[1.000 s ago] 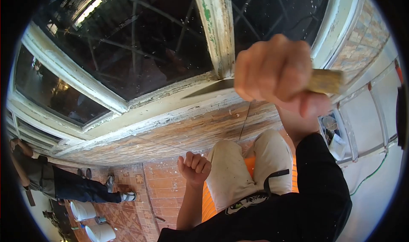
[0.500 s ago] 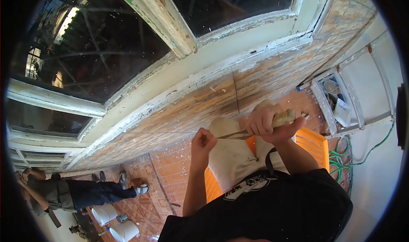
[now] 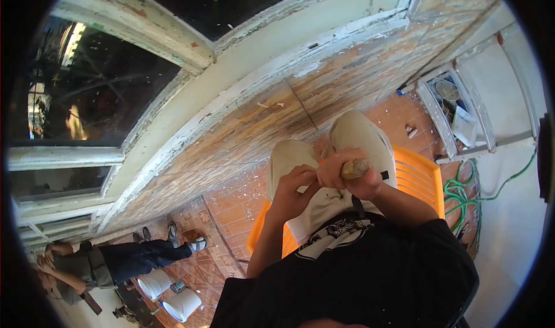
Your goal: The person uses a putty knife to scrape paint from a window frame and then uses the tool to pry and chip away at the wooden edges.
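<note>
My right hand (image 3: 341,171) is wrapped round the worn, yellow-brown handle (image 3: 355,168) of a wooden-handled tool, its butt end turned up toward me. My left hand (image 3: 298,189) is closed, with thumb and fingers bent, right up against the right hand over my lap. The tool's narrow blade is hidden behind the hands, and I cannot tell what the left fingers pinch. Beneath both hands are my beige trousers (image 3: 295,160), and I sit on an orange plastic chair (image 3: 419,175).
A window frame with peeling paint (image 3: 231,91) runs along the stone-patterned wall (image 3: 248,123). At right are a ladder (image 3: 468,99) and green hose (image 3: 457,201). Another person (image 3: 127,264) is at lower left by white buckets (image 3: 182,305). Flakes litter the tiled floor (image 3: 231,206).
My hands have come together: the left moved right from the blade's far end, the right moved slightly left. The handle now points more toward me, and the view has shifted.
</note>
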A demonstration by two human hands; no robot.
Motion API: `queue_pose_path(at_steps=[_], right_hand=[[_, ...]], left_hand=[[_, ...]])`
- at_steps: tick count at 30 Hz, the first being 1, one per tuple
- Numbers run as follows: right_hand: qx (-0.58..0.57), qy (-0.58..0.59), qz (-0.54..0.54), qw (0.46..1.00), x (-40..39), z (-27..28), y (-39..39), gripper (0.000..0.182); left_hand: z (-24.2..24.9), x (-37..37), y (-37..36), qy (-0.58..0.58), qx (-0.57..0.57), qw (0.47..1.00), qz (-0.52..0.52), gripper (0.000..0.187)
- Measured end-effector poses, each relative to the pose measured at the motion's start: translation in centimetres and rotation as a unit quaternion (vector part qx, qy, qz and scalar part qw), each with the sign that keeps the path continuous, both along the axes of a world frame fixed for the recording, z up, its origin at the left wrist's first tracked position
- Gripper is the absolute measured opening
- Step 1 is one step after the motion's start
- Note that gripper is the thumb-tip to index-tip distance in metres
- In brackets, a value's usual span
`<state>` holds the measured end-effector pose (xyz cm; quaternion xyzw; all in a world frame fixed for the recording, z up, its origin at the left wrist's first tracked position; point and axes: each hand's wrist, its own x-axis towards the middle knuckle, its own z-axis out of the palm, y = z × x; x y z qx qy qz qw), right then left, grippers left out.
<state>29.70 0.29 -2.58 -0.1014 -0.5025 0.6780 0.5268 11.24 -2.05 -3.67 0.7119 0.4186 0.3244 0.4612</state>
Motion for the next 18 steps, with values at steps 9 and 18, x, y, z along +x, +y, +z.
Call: queue_pose_path(at_steps=[9,18], right_hand=[[0.055,0.132,0.100,0.985,0.6,3.1,2.3,0.045],[0.135,-0.057,-0.153,0.977,3.5,1.6,0.8,0.053]], left_hand=[[4.1,-1.7,1.8,0.078,0.235,0.967,0.065,0.025],[1.9,-1.6,0.9,0.076,0.246,0.959,0.116,0.035]])
